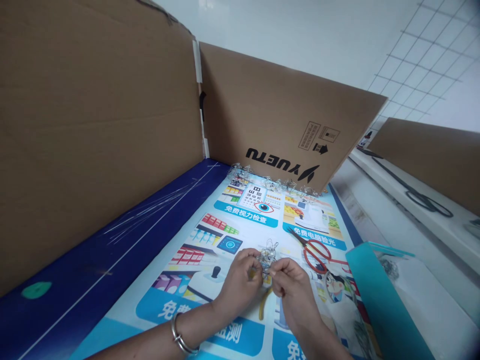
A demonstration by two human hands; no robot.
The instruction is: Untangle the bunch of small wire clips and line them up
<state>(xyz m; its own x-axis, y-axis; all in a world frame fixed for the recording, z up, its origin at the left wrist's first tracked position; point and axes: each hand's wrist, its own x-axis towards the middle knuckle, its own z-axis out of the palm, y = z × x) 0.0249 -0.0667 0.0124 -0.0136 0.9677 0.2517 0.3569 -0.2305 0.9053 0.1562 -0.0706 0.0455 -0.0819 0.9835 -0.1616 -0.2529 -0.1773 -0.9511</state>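
Hands, two, the person's own: one left hand (243, 280), with one silver bangle (179, 334) at the wrist, and one right hand (290, 281). Wire tangle (267, 256), one, held between them above the middle of the desk's near half. Scissors (306, 243), one pair, red-handled, lay toward the right edge, tips pointing to the far side. Yellow strip (263, 304), one, curved, lay just beneath the hands. Teal box (382, 295), one, stood at the near right corner with a grey wire bundle (390, 269) inside. Further tangles (240, 173) lined the far edge, too merged to count. Clear strands (150, 207), several, lay along the left edge. Grip: both were nearly closed; the left thumb and curled fingers pinched the tangle's left side, the right thumb and forefinger its lower right. Surface: one printed sheet (105, 340) with pictures and Chinese lettering, bordered in dark blue at left. Room: cardboard panels, three, one along the left edge (101, 125), one at the far edge printed YUETU upside down (270, 110), one beyond the right edge (431, 160); one pale wall (281, 25); one wire grid (420, 60), upper right.
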